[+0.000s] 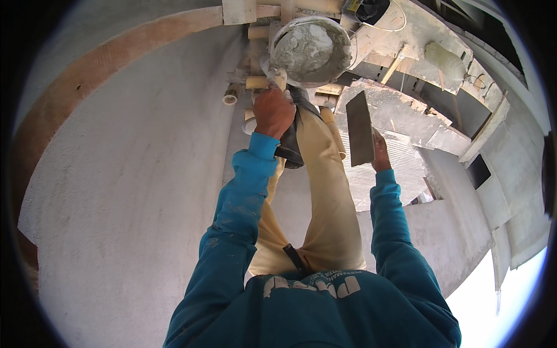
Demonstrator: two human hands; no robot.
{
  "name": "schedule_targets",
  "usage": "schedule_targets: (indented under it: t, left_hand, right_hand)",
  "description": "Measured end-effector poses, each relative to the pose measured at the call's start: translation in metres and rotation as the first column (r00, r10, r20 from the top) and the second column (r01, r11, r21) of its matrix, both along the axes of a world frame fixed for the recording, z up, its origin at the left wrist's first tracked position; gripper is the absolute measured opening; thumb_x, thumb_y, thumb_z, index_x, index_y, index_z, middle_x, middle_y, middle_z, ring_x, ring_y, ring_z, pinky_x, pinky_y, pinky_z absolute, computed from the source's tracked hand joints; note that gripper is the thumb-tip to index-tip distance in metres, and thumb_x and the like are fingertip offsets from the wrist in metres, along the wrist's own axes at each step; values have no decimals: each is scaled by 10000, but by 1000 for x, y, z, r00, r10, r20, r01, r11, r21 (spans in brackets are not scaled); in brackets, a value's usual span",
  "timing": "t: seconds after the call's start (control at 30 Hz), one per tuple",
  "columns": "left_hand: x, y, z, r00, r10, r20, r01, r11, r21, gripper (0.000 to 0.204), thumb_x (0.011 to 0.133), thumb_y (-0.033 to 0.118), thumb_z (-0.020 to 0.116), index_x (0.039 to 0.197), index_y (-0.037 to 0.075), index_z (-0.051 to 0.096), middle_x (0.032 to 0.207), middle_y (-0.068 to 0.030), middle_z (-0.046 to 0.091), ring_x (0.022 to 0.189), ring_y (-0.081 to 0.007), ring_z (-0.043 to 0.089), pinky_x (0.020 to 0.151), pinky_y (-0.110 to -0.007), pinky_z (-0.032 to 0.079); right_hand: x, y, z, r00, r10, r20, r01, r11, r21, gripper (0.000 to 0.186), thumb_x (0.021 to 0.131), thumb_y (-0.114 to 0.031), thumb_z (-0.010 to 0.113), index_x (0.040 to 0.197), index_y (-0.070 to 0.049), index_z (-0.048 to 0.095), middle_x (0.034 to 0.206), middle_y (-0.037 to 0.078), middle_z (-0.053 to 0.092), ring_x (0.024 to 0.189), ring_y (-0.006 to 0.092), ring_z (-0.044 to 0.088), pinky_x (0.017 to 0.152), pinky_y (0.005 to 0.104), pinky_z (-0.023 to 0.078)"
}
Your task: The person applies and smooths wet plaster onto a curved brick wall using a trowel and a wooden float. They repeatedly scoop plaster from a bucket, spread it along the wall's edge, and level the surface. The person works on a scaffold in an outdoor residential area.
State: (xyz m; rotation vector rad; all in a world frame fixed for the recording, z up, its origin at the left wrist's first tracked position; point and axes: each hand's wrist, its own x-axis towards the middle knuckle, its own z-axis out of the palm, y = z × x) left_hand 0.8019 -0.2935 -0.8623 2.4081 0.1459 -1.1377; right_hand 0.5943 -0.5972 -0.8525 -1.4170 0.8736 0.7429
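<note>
Above my knees stands a pale bucket with wet grey mortar in it. My left hand is closed in a fist just below the bucket's near left rim. A short, mortar-smeared piece sticks up beyond this fist; whether it is a tool's handle I cannot tell. My right hand, farther right, grips a flat rectangular plastering trowel. The grey blade stands nearly on edge and hides most of the fingers. The trowel is apart from the bucket.
A smooth grey wall fills the left side, with a reddish-brown curved band along it. A pipe stub juts out near bamboo poles. Mortar-stained boards and a second bucket lie at the right.
</note>
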Motion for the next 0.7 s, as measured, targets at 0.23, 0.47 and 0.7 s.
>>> schedule_targets:
  t: [0.23,0.47,0.7]
  left_hand:
    - [-8,-16,-51,992,120,-25,-122,987,-103,442,820,325,691,976,-84,627,933,-277,671,925,-433,653,811,-483,524]
    - [-34,5,-111,746,497,-443,-646,699,-305,363,899,263,688,1161,21,622,683,-5,568,486,-94,506,413,-267,368]
    - [-29,36,-84,570,511,-643,-793,547,-268,376,880,243,718,1146,-6,623,660,13,543,435,-59,414,355,-267,266]
  right_hand:
    - [8,11,-5,992,47,118,-27,986,-167,518,1045,-420,425,1323,3,532,1156,84,629,1049,150,569,913,299,458]
    - [27,11,1,995,-18,97,29,993,-114,517,1047,-405,427,1342,9,517,1167,95,628,1069,158,574,933,308,456]
    - [-44,-32,-47,976,170,134,-134,960,-246,494,1056,-324,416,1436,-9,412,1335,127,541,1202,194,546,1018,301,438]
